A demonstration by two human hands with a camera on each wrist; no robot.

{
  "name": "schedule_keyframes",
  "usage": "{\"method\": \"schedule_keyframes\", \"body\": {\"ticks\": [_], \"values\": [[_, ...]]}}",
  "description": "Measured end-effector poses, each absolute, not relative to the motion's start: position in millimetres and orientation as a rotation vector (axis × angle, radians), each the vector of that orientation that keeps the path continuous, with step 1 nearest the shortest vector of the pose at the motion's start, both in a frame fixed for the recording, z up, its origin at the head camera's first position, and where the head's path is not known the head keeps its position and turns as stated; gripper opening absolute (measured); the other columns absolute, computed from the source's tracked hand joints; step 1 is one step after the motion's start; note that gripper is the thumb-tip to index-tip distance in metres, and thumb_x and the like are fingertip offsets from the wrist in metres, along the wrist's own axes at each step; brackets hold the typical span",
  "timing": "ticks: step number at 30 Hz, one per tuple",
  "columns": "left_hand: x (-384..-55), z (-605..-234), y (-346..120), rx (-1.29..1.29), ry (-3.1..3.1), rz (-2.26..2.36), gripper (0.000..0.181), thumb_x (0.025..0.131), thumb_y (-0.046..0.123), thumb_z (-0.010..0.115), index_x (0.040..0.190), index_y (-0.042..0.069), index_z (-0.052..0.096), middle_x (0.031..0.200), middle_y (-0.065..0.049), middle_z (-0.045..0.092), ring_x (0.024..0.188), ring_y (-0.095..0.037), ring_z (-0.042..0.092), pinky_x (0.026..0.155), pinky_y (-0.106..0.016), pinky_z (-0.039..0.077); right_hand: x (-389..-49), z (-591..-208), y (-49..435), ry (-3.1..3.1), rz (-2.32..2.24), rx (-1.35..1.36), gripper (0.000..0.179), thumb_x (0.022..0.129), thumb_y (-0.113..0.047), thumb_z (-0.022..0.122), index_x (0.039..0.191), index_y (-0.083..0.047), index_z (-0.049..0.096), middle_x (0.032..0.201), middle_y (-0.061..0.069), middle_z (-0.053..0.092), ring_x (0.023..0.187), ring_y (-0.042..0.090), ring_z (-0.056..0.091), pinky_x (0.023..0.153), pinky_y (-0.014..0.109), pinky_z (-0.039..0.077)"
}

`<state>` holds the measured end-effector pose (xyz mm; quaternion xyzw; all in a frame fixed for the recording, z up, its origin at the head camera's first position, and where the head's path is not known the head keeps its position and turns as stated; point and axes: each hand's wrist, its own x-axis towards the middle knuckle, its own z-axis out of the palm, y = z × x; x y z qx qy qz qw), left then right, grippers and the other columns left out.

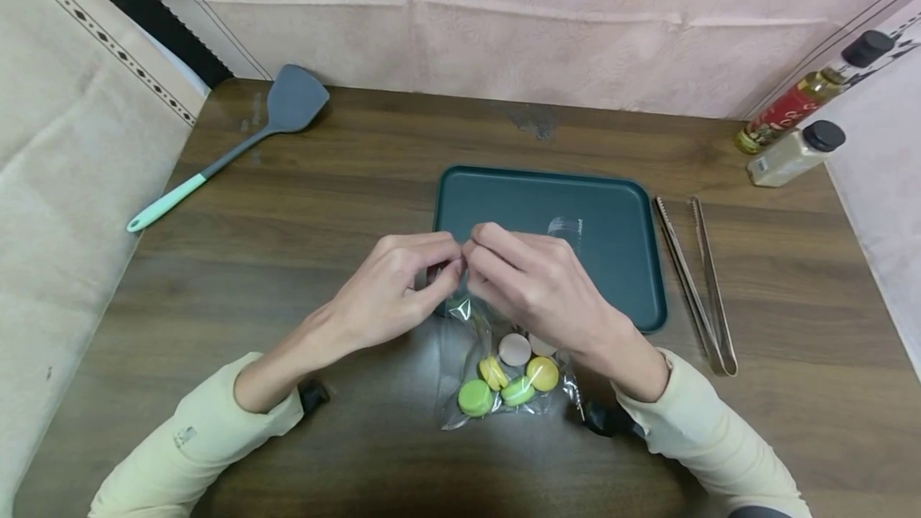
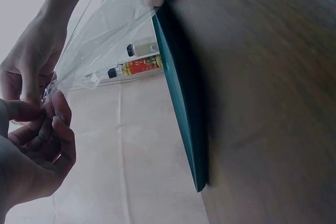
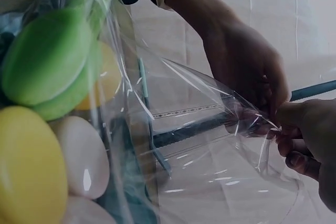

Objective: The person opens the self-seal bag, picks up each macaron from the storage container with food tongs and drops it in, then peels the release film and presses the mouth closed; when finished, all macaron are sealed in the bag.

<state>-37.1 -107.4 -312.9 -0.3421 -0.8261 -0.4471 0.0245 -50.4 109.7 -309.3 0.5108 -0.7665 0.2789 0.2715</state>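
Observation:
A clear plastic bag (image 1: 464,342) of green, yellow and whitish macarons (image 1: 518,390) hangs below my hands, in front of the tray. Its gathered top is pinched between the fingertips of my left hand (image 1: 396,282) and my right hand (image 1: 536,282), which meet over the tray's near left part. In the left wrist view, thin film (image 2: 100,40) stretches from the fingers down to the macarons. From the right wrist, the bag's neck narrows to a twisted point at the fingertips, with a green macaron (image 3: 52,56) close to the camera.
Under and beyond the hands lies a dark teal tray (image 1: 518,182). Metal tongs (image 1: 708,302) lie to its right. Farther right stand an oil bottle with a red label (image 1: 787,110) and a black-capped jar (image 1: 787,158). At back left rests a grey spatula (image 1: 291,102).

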Motion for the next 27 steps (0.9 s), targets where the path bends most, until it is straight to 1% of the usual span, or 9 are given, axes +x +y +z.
{"method": "schedule_keyframes", "body": {"ticks": [7, 13, 20, 23, 27], "values": [[-39.1, -318.1, -108.8, -1.107, -2.490, -1.405, 0.020, 0.105, -0.001, 0.061, 0.091, 0.007, 0.073, 0.079, 0.003, 0.057, 0.072, -0.007, 0.050, 0.062, -0.025, 0.041, -54.7, -311.8, 111.4, -2.032, 0.783, 1.353, 0.011, 0.100, 0.006, 0.062, 0.095, 0.001, 0.070, 0.095, 0.011, 0.068, 0.063, 0.015, 0.059, 0.055, 0.024, 0.055], [-39.4, -319.6, -109.0, -1.107, -2.466, -1.428, 0.019, 0.105, -0.002, 0.064, 0.094, 0.008, 0.075, 0.080, 0.003, 0.059, 0.072, -0.007, 0.051, 0.062, -0.025, 0.042, -55.3, -311.0, 112.3, -2.042, 0.818, 1.312, 0.012, 0.101, 0.006, 0.062, 0.094, 0.001, 0.071, 0.094, 0.012, 0.068, 0.065, 0.016, 0.061, 0.057, 0.024, 0.057], [-39.0, -320.8, -109.3, -1.105, -2.428, -1.435, 0.018, 0.104, -0.001, 0.064, 0.095, 0.008, 0.076, 0.080, 0.003, 0.061, 0.072, -0.006, 0.052, 0.062, -0.024, 0.043, -54.0, -308.4, 112.7, -2.085, 0.871, 1.269, 0.010, 0.097, 0.005, 0.064, 0.094, 0.001, 0.073, 0.095, 0.013, 0.070, 0.067, 0.016, 0.065, 0.059, 0.025, 0.058], [-38.8, -319.8, -109.2, -1.112, -2.410, -1.427, 0.019, 0.104, -0.001, 0.064, 0.095, 0.010, 0.076, 0.080, 0.004, 0.060, 0.072, -0.005, 0.052, 0.061, -0.024, 0.043, -54.8, -308.2, 113.6, -2.090, 0.866, 1.291, 0.014, 0.103, 0.000, 0.061, 0.097, 0.001, 0.072, 0.097, 0.013, 0.070, 0.069, 0.016, 0.066, 0.058, 0.025, 0.057], [-38.8, -320.1, -109.5, -1.113, -2.409, -1.434, 0.019, 0.104, -0.001, 0.063, 0.097, 0.010, 0.077, 0.079, 0.005, 0.059, 0.072, -0.005, 0.052, 0.061, -0.024, 0.043, -56.2, -309.0, 114.3, -2.092, 0.852, 1.330, 0.029, 0.114, -0.014, 0.051, 0.101, 0.000, 0.072, 0.099, 0.012, 0.070, 0.067, 0.015, 0.063, 0.054, 0.025, 0.053]]}}
